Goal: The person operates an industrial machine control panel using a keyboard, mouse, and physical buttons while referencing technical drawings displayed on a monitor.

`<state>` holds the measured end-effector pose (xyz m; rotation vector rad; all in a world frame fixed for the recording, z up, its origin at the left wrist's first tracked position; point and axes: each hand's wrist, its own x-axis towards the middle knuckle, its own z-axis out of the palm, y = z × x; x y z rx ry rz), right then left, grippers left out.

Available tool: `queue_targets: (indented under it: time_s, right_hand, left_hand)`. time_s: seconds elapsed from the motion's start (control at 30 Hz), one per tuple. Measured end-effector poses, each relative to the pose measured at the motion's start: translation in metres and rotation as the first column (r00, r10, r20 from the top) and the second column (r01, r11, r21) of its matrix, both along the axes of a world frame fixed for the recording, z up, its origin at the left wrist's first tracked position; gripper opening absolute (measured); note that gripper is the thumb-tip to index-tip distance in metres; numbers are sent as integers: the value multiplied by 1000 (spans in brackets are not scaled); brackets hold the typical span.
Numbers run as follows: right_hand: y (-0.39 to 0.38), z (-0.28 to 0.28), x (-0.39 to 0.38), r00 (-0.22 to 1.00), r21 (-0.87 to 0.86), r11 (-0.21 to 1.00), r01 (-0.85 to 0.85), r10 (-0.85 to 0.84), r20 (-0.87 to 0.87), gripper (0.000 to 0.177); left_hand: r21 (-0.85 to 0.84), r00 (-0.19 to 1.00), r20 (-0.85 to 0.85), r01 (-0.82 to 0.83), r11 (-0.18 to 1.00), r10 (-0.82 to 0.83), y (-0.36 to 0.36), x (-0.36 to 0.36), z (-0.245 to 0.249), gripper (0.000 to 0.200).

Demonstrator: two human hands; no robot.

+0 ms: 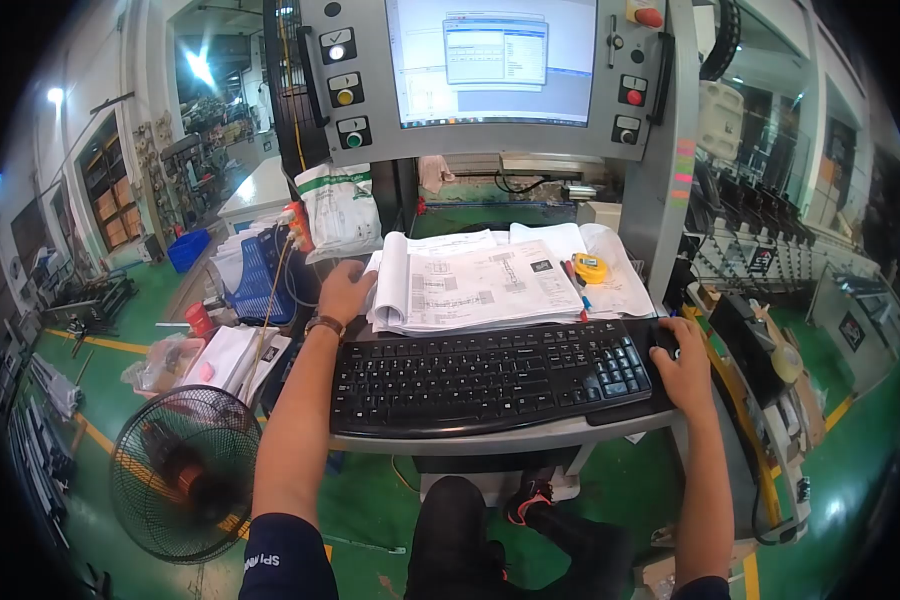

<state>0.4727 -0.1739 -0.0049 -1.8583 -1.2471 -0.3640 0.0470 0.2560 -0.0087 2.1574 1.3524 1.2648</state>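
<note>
My right hand rests over a dark computer mouse at the right end of the keyboard, its fingers curved round it. My left hand lies at the left edge of the papers, fingers loosely apart and seemingly holding nothing. A stack of printed drawing sheets, its left side rolled over, lies behind the black keyboard. On the sheets sit a yellow tape measure and a few pens. Above them a monitor shows a window with a smaller dialog open.
A control panel with buttons frames the monitor. Left of the desk stand a white and green bag, a blue file tray and a black fan. On the right is a rack with a tape roll.
</note>
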Motion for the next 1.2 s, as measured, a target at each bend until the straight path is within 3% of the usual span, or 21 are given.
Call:
queue_targets:
  time_s: [0.73,0.83,0.9,0.97,1.03,1.1,1.17,1.2]
  right_hand:
    - [0,0,1,998,-22,998,-61,62,22,47]
    - [2,1,0,995,41,994,-99,99,3,47]
    - [6,-2,3,992,86,991,-102,95,79,48]
    - [2,0,-1,992,105,992,-76,65,105,44]
    - [-4,-2,-9,987,129,989,-74,54,151,36]
    - [-15,-2,-34,991,125,983,-136,133,33,21]
    - [-22,-5,-50,967,90,982,-167,146,207,18]
    - [-24,-5,-58,962,67,978,-196,178,208,18]
  left_hand:
    - [-17,1000,12,12,1000,-12,0,-1,0,54]
    - [67,1000,1,16,998,-16,29,-5,-19,51]
    - [119,999,-53,21,993,-15,13,-6,-6,47]
    - [127,997,-55,57,990,-51,22,-7,-11,37]
    - [81,996,31,86,993,-88,33,-9,-18,41]
    - [105,995,-30,101,989,-99,47,-13,-21,40]
    - [79,995,-11,95,992,-95,46,-13,-20,42]
    - [69,994,-4,112,991,-112,48,-12,-21,44]
